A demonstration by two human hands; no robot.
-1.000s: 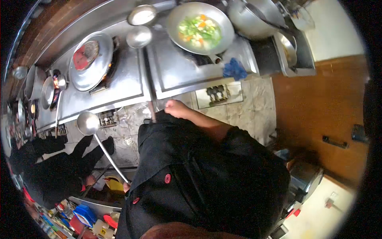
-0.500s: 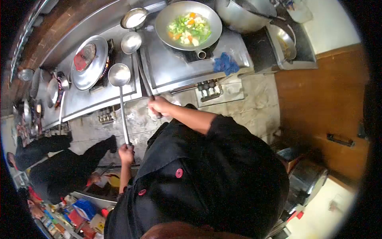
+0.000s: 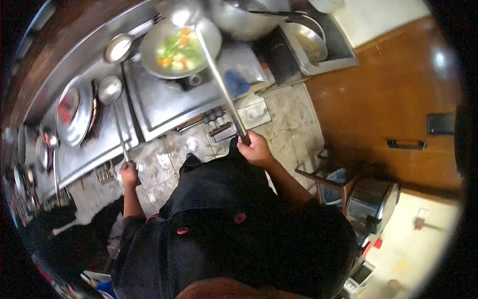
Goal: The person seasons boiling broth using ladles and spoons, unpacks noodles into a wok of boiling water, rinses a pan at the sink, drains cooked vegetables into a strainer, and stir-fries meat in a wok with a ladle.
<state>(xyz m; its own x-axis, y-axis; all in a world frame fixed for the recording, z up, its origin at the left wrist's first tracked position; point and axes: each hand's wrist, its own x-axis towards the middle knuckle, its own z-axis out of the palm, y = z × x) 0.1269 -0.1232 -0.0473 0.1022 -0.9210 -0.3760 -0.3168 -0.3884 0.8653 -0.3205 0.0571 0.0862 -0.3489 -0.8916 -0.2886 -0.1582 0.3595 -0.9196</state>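
My right hand (image 3: 255, 148) is closed around the dark grip of a long-handled ladle (image 3: 219, 74). That ladle's bowl, smeared by motion, is above the far rim of a wok (image 3: 214, 37); whether they touch I cannot tell. Inside the wok are mixed vegetables (image 3: 177, 52), green, white and orange, in some liquid. My left hand (image 3: 129, 174) grips the handle of a second ladle (image 3: 110, 89), its round bowl over the steel stove top, beside a domed metal lid (image 3: 74, 122) with a red cloth (image 3: 64, 109) on it.
A small pan of white contents (image 3: 118, 49) sits left of the wok. Beyond stands a large pot (image 3: 244, 22), with a metal bowl (image 3: 308, 45) at its right. A blue cloth (image 3: 236, 82) lies near the stove edge. Another person's dark clothing (image 3: 84, 239) shows at lower left.
My right hand has swung its ladle rightward and up, from left of the wok to over its far side. My left hand keeps its ladle near the lid. The view has shifted right.
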